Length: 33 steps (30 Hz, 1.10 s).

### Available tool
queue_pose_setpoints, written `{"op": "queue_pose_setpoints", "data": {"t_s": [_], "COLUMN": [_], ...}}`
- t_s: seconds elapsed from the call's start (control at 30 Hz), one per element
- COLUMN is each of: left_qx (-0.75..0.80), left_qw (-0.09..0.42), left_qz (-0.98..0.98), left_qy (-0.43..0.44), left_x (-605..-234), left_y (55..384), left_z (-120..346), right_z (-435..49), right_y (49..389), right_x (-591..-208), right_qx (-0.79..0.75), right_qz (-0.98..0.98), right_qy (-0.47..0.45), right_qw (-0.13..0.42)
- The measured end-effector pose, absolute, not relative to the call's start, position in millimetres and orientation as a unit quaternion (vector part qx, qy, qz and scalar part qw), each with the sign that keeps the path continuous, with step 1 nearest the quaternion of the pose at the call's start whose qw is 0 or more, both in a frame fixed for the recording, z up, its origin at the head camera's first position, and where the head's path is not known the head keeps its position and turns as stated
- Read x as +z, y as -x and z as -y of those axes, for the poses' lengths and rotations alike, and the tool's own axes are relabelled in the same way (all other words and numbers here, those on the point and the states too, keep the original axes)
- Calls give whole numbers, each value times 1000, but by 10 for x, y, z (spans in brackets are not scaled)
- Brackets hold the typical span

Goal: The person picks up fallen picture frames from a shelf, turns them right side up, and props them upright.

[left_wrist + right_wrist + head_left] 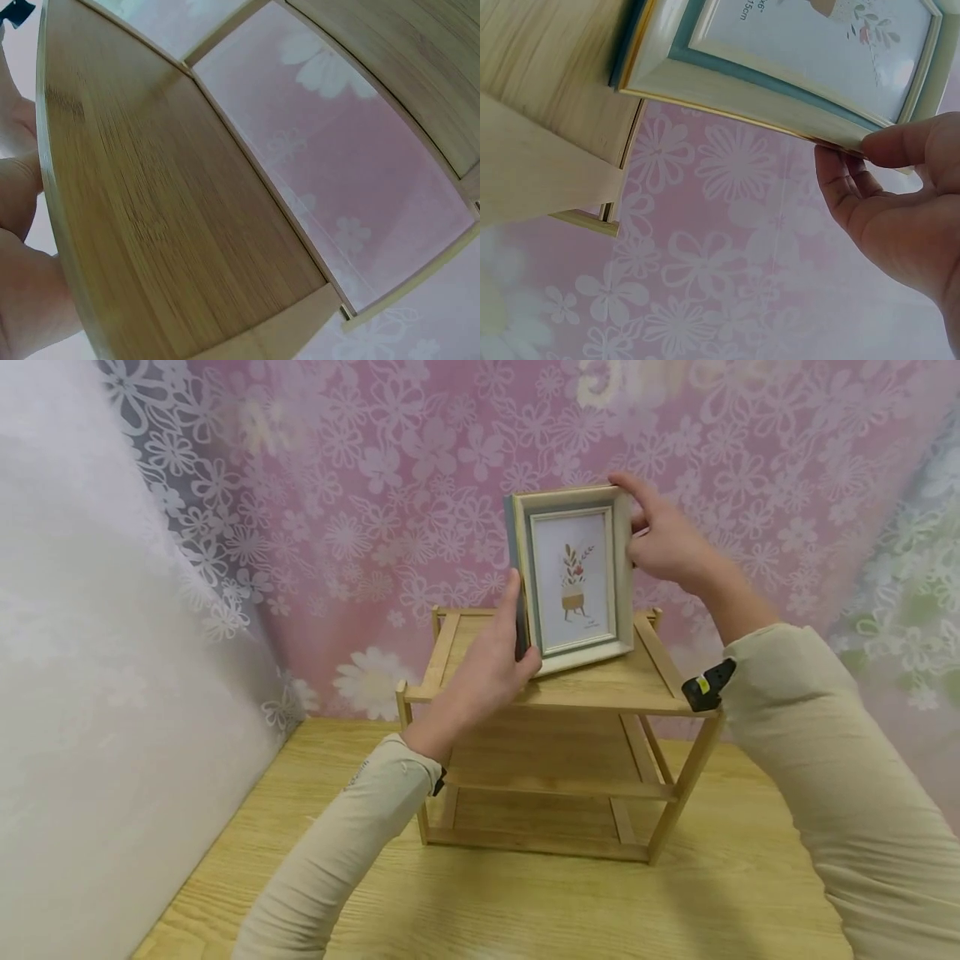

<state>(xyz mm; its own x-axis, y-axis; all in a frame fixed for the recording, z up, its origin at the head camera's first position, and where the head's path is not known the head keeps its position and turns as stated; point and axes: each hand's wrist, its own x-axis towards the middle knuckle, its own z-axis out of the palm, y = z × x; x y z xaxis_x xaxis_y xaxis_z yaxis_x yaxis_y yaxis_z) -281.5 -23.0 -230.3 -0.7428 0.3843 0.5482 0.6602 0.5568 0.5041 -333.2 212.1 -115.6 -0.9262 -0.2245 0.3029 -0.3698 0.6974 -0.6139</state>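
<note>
A picture frame (573, 572), cream with a blue-green inner band, stands nearly upright over the top board of a wooden shelf rack (547, 702). It shows a potted plant print. My left hand (487, 664) holds its lower left side, thumb at the front bottom corner and fingers along the side edge. With the right hand (663, 539) I grip the upper right side, index finger on the top corner. In the right wrist view, thumb and fingers pinch the frame's edge (780, 124). Whether the bottom edge touches the board cannot be told.
Below the top board the rack has two lower shelves (540, 814). It stands on a wood-grain surface (525, 910), before a pink flowered backdrop (375, 527). A white wall or sheet (112, 652) rises at the left.
</note>
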Motion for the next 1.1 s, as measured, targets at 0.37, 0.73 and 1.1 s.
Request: {"op": "queue_pose_setpoints", "data": {"t_s": [0.37,0.73,1.1], "left_qx": [-368,-388,-379], "left_qw": [167,129,127], "left_qz": [862,860,868], "left_qy": [305,307,296], "left_x": [-2257,-2218,-2222], "left_y": [2886,2933,2896], "left_z": [341,424,441], "right_z": [-2241,-2283,-2283], "right_y": [3145,3014,2918], "right_x": [-1153,-1187,-1270], "right_qx": [363,368,368], "right_qz": [911,906,903], "right_qy": [-179,-196,-197], "right_qw": [75,74,103]}}
